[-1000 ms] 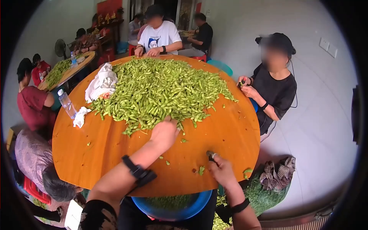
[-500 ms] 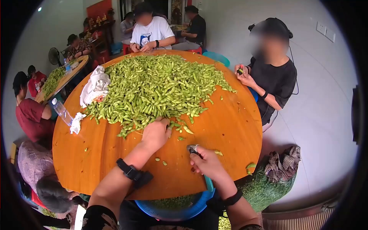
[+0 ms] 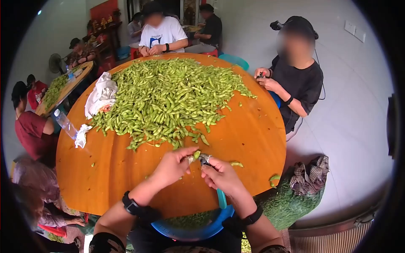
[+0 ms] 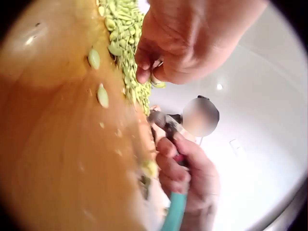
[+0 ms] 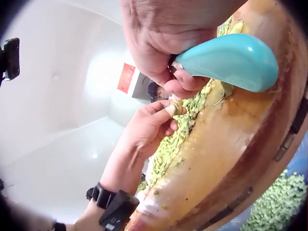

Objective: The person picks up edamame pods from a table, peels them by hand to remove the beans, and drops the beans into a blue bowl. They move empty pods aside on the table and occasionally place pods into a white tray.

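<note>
Here the left hand [image 3: 171, 168] pinches a single green pod [image 3: 196, 154] between thumb and fingertips, lifted just off the table [image 3: 249, 139] and held right against the metal tip of the scissors [image 3: 206, 159]. The right hand [image 3: 225, 179] is curled tight round their teal handle, which sticks out below the palm toward the body. The pictures do not show whether the blades stand apart or closed. Just beyond both hands lies the big heap of pods [image 3: 168, 92], its near edge close to the left fingertips, and a few loose bits sit on the wood beside the right hand. Under the wrists, below the table edge, is a blue basin [image 3: 190, 231] with more green in it. For a clean snip, I judge that the pod's end should stick out clear of the pinching fingertips, so the blades meet only pod. The thumb sits very near the metal, and that is the risk. Holding the two hands close together over the wood should steady the cut.
</note>
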{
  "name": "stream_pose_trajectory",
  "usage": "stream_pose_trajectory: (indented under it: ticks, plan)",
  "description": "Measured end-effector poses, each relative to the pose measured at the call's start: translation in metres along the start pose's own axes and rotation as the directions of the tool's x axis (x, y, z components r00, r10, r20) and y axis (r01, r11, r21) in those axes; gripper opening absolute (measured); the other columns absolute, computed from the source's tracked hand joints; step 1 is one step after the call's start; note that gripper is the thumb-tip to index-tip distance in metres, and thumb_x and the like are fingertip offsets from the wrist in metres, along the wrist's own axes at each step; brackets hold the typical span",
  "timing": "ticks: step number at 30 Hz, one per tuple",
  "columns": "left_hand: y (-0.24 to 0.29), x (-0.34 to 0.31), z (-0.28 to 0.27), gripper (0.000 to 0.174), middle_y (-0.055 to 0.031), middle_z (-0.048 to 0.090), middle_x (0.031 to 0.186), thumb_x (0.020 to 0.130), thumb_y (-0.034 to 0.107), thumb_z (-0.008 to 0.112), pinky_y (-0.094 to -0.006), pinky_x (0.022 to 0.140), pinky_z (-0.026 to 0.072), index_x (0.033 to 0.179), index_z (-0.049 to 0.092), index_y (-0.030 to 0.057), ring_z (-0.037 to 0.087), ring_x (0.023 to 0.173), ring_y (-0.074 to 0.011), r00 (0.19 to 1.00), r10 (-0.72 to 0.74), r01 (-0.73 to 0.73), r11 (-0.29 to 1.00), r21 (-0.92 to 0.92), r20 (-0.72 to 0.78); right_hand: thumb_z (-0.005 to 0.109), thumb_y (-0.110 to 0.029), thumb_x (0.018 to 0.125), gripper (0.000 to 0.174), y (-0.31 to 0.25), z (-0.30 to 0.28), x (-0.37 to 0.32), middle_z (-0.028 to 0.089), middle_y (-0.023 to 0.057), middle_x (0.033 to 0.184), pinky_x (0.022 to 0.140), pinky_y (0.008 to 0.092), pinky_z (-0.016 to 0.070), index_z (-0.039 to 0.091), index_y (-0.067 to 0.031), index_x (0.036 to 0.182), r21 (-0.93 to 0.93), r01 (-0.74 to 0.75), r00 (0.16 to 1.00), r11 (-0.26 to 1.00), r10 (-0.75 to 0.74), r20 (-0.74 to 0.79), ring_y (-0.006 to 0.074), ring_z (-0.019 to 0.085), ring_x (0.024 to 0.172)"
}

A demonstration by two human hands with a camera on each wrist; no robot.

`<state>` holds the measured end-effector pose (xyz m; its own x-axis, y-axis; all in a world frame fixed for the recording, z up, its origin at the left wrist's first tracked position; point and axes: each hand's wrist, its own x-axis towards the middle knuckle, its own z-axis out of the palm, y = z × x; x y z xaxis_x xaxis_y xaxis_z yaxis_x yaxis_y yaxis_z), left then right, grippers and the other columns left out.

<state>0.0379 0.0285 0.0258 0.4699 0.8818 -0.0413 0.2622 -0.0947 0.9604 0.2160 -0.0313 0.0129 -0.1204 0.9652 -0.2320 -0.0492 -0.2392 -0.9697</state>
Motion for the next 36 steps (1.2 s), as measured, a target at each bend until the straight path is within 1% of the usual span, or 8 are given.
stream_pose_trajectory:
  ticks: [5, 17, 21, 24, 26, 30, 34, 36]
  plan:
    - [-0.025, -0.018, 0.002, 0.048, -0.0075, 0.058, 0.09, 0.085, -0.01, 0.048, -0.0252, 0.065, 0.049, 0.13, 0.053, 0.0059, 0.06, 0.07, -0.0134, 0.947, 0.319, -0.319, 0.938, 0.136, 0.026, 0.054, -0.016, 0.094, 0.01, 0.004, 0.014, -0.008, 0.055, -0.0024, 0.07, 0.044, 0.0193, 0.0376, 0.058, -0.0064, 0.094, 0.031, -0.011, 1.0, 0.999, 0.01, 0.023, 0.0042, 0.05, 0.053]
    - [-0.047, -0.024, 0.018, 0.04, -0.0172, 0.061, 0.091, 0.08, -0.008, 0.054, -0.0363, 0.069, 0.0527, 0.119, 0.054, 0.0011, 0.063, 0.076, -0.0326, 0.86, 0.507, -0.431, 0.778, 0.458, -0.052, 0.054, -0.01, 0.093, 0.005, 0.028, 0.041, -0.009, 0.05, -0.0036, 0.068, 0.043, 0.0182, 0.0318, 0.058, -0.0086, 0.096, 0.169, 0.07, 0.985, 0.983, -0.041, -0.165, 0.003, 0.042, 0.051]
    - [-0.05, -0.02, 0.011, 0.042, -0.0221, 0.06, 0.098, 0.08, -0.004, 0.055, -0.0421, 0.072, 0.0518, 0.121, 0.052, 0.0013, 0.062, 0.083, -0.0391, 0.882, 0.471, -0.425, 0.803, 0.418, -0.006, 0.053, -0.01, 0.093, 0.008, 0.031, 0.041, -0.004, 0.05, -0.0037, 0.069, 0.043, 0.0192, 0.0316, 0.06, -0.0088, 0.097, 0.318, 0.012, 0.986, 0.948, 0.041, -0.159, 0.0031, 0.041, 0.05]
    - [-0.053, -0.017, 0.008, 0.036, -0.0077, 0.062, 0.089, 0.088, -0.005, 0.048, -0.0259, 0.06, 0.0494, 0.123, 0.053, 0.0034, 0.059, 0.064, -0.0146, 0.914, 0.405, -0.39, 0.883, 0.26, -0.005, 0.052, -0.01, 0.093, 0.01, 0.029, 0.033, -0.002, 0.05, -0.0031, 0.067, 0.039, 0.0201, 0.0287, 0.06, -0.0092, 0.098, 0.344, -0.048, 0.992, 0.938, 0.087, -0.096, 0.0033, 0.038, 0.045]
    - [-0.05, -0.015, 0.004, 0.034, -0.0024, 0.062, 0.089, 0.094, 0.0, 0.042, -0.0215, 0.056, 0.0448, 0.125, 0.054, 0.0046, 0.053, 0.061, -0.0087, 0.99, 0.101, -0.077, 0.97, -0.231, 0.097, 0.051, -0.01, 0.093, 0.011, 0.027, 0.03, 0.0, 0.05, -0.0027, 0.067, 0.036, 0.0205, 0.0275, 0.061, -0.0093, 0.099, 0.331, -0.05, 0.993, 0.942, 0.082, -0.084, 0.0036, 0.038, 0.043]
    - [-0.05, -0.009, -0.004, 0.031, -0.0024, 0.062, 0.089, 0.096, 0.003, 0.037, -0.0187, 0.054, 0.0424, 0.122, 0.055, 0.0032, 0.052, 0.062, -0.0058, 0.983, 0.036, 0.06, 0.86, -0.507, 0.178, 0.051, -0.011, 0.093, 0.011, 0.025, 0.026, 0.002, 0.049, -0.0035, 0.067, 0.037, 0.0204, 0.0282, 0.061, -0.009, 0.097, 0.329, -0.077, 0.995, 0.941, 0.095, -0.041, 0.0032, 0.038, 0.043]
    - [-0.049, -0.008, 0.0, 0.027, -0.0029, 0.062, 0.087, 0.097, 0.008, 0.042, -0.0186, 0.055, 0.0428, 0.122, 0.054, 0.0042, 0.052, 0.063, -0.0046, 0.986, 0.002, 0.09, 0.84, -0.535, 0.169, 0.052, -0.008, 0.092, 0.012, 0.017, 0.037, -0.003, 0.051, -0.0038, 0.068, 0.042, 0.0199, 0.034, 0.062, -0.0055, 0.098, 0.13, -0.014, 0.981, 0.991, 0.039, -0.191, 0.0029, 0.043, 0.05]
    - [-0.048, -0.011, 0.003, 0.026, -0.002, 0.061, 0.085, 0.098, 0.016, 0.047, -0.0194, 0.055, 0.0435, 0.121, 0.054, 0.005, 0.052, 0.063, -0.0045, 0.998, -0.005, 0.021, 0.959, -0.284, 0.056, 0.054, -0.006, 0.091, 0.012, 0.02, 0.044, -0.003, 0.052, -0.0036, 0.069, 0.047, 0.0198, 0.0364, 0.062, -0.0038, 0.098, 0.023, 0.074, 0.976, 0.997, -0.068, -0.208, 0.0028, 0.045, 0.054]
